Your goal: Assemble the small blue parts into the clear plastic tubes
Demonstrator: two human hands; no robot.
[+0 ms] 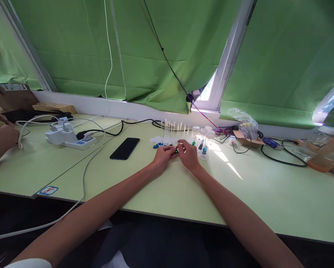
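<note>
My left hand and my right hand meet above the table, fingers closed in a pinch. Between their fingertips is a small dark piece with a bright green spot. My left fingers grip it; what my right fingers pinch is too small to make out. Just beyond them stands a row of thin clear tubes. Small blue pieces lie by my left hand. Clear containers with blue and green pieces inside stand to the right of my right hand, white caps among them.
A black phone lies left of my hands. Farther left are a white power strip with cables and another person's hand. At right are an open cardboard box, a looped black cable and an orange bottle.
</note>
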